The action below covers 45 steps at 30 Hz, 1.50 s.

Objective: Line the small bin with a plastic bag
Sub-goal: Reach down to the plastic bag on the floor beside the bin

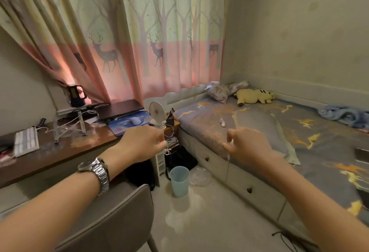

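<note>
The small light-blue bin (179, 181) stands upright and unlined on the pale floor, between the desk and the bed. Both my hands are stretched out above it at about desk height. My left hand (143, 144), with a metal watch on its wrist, has its fingers pinched shut. My right hand (245, 146) is pinched the same way. A thin, almost see-through plastic bag (228, 159) hangs between them; only its faint edge under my right hand and a whitish haze over the floor show. A crumpled clear plastic (200, 176) lies beside the bin.
A wooden desk (60, 152) at left carries a keyboard, laptop, mouse and a small fan (157, 112). A grey chair back (111, 217) is close in front of me. A bed with drawers (249, 184) fills the right side. A black bag (179, 158) sits behind the bin.
</note>
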### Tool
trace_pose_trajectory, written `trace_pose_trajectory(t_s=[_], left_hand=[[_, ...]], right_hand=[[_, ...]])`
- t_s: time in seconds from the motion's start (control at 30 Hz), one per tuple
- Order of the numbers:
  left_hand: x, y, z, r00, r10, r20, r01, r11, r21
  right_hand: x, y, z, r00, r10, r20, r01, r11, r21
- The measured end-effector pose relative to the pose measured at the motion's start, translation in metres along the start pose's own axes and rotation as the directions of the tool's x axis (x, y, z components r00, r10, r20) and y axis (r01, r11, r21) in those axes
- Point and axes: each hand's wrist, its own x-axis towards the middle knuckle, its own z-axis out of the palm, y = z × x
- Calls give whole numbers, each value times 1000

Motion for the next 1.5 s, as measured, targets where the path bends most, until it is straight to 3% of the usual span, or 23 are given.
trace_pose_trajectory(t_s=[0.17, 0.53, 0.8, 1.03, 1.33, 1.5], left_hand=[[61, -13, 24, 996, 65, -61, -66, 998, -15], [212, -21, 86, 993, 110, -52, -111, 993, -27], [326, -23, 144, 999, 8, 53, -6, 999, -46], [384, -36, 202, 988, -38, 152, 48, 997, -63], [471, -77, 288, 972, -77, 223, 116, 978, -171], [510, -102, 342, 953, -98, 286, 159, 967, -198]], right_hand=[[36, 24, 13, 998, 60, 18, -59, 997, -53], [150, 97, 73, 997, 82, 17, -80, 995, -66], [276, 165, 160, 992, -35, 124, 34, 999, 8], [330, 192, 237, 966, -86, 245, 74, 996, 58], [405, 214, 342, 943, -81, 323, 66, 996, 57], [443, 222, 400, 899, -62, 434, 57, 998, 23]])
